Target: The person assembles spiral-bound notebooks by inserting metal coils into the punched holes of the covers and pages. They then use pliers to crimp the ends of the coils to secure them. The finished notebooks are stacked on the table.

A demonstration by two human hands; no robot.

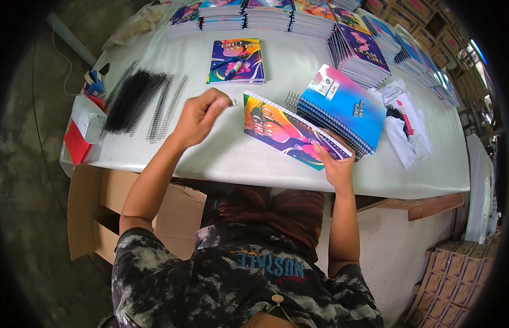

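My right hand (336,167) grips the lower right end of a notebook (281,131) with a colourful purple, orange and pink cover, tilted above the table. Its thumb lies on the cover. My left hand (202,117) is closed, just left of the notebook's upper corner. A short bit of dark wire coil (236,103) shows at its fingertips; the rest is hidden. Behind the held notebook lies a pile of blue and pink notebooks (344,112) with black spiral bindings. Loose black spiral coils (137,101) lie in a heap at the left.
A small stack of notebooks (236,57) carries a blue and white pen. Tall notebook stacks (358,52) line the table's back and right. Crumpled white wrapping (405,123) lies at the right, a wrapped white packet (89,120) at the left. An open cardboard box (178,218) stands below the table edge.
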